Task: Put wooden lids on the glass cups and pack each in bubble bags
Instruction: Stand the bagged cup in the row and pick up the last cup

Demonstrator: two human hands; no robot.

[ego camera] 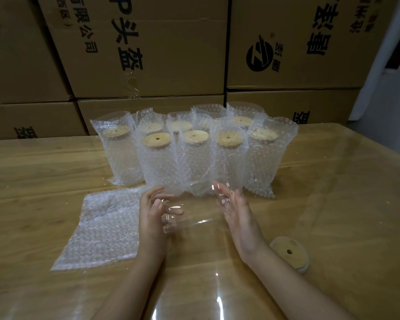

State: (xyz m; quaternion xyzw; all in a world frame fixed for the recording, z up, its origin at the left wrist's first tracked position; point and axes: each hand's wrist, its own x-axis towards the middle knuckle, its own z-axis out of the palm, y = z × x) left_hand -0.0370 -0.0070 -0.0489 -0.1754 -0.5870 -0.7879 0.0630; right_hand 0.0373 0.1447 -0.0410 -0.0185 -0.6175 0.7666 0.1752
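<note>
A clear glass cup [194, 211] lies sideways in the air between my hands, just above the wooden table [333, 192]. My left hand [153, 211] holds one end with curled fingers. My right hand [238, 213] presses flat against the other end, fingers straight. A flat bubble bag [106, 227] lies on the table left of my left hand. A round wooden lid [289, 251] with a centre hole sits on top of a small stack to the right of my right wrist.
Several lidded cups in bubble bags [192, 153] stand in two rows behind my hands. Large cardboard boxes [148, 54] form a wall along the table's far edge. A clear plastic sheet covers the table top.
</note>
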